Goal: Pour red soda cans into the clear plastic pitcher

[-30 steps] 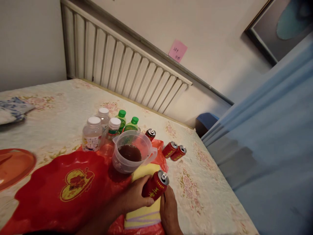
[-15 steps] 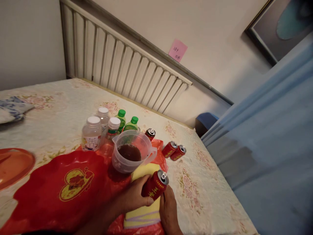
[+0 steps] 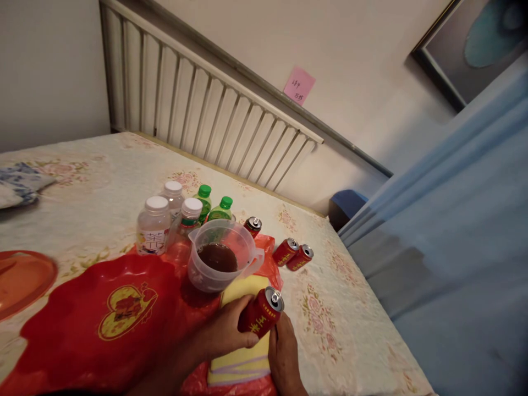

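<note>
My left hand (image 3: 229, 330) is wrapped round a red drink can (image 3: 260, 314) with yellow lettering, its thumb across the front. The can tilts slightly, and its silver top with a raised tab faces up. On the can's right side, my right hand (image 3: 284, 352) presses against it with the fingers curled; their tips are partly hidden behind the can. Beneath both hands lies a folded yellow cloth (image 3: 241, 363) with light purple edging. Just beyond the can stands a clear plastic measuring jug (image 3: 206, 278) holding dark brown liquid, handle toward the right.
A red scalloped tray (image 3: 74, 308) lies at left, beside an orange lid (image 3: 28, 280). White-capped bottles (image 3: 152, 231) and green-capped bottles (image 3: 223, 209) stand behind the jug. Other red cans (image 3: 286, 252) stand at right, near a red plastic bag (image 3: 268, 264). A radiator (image 3: 206, 104) borders the flowered tablecloth (image 3: 322, 319).
The view has shifted very slightly, and the can has turned a little in my hands, its lettering sitting differently. Nothing else has visibly moved.
</note>
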Available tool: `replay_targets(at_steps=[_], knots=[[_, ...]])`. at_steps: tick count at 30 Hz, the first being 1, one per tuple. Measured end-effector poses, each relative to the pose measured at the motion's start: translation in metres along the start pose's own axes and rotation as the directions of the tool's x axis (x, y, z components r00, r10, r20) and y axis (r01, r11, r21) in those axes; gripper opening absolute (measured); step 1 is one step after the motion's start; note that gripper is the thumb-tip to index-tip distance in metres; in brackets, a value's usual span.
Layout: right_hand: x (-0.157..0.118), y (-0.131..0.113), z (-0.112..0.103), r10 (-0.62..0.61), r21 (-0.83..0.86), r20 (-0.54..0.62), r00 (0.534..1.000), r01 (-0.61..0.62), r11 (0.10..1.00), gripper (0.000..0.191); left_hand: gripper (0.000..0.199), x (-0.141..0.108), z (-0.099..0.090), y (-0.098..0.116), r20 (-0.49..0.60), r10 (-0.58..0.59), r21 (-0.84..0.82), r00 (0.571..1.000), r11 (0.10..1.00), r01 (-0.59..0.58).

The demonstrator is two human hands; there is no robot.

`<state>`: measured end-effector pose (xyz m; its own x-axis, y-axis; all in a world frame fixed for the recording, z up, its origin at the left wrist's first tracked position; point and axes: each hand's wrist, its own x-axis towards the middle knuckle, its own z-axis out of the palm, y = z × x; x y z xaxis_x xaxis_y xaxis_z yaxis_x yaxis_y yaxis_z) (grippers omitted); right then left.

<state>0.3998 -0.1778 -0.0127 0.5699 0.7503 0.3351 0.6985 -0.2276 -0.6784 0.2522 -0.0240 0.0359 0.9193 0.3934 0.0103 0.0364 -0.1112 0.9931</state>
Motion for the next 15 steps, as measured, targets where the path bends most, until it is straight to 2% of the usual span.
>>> replay_targets(at_steps=[7, 15], knots=[[0.0006, 0.0002, 0.0012, -0.005, 0.002, -0.015, 1.000, 0.005, 1.000, 0.028, 0.058, 0.0001, 0.0003, -0.0006, -0.002, 0.004, 0.013, 1.000, 1.000, -0.004], [-0.0001, -0.0026, 0.0011, 0.003, 0.001, -0.042, 0.999, -0.003, 1.000, 0.026, 0.048, -0.0010, 0.0002, 0.0015, -0.009, 0.010, -0.001, 1.000, 1.000, -0.010]])
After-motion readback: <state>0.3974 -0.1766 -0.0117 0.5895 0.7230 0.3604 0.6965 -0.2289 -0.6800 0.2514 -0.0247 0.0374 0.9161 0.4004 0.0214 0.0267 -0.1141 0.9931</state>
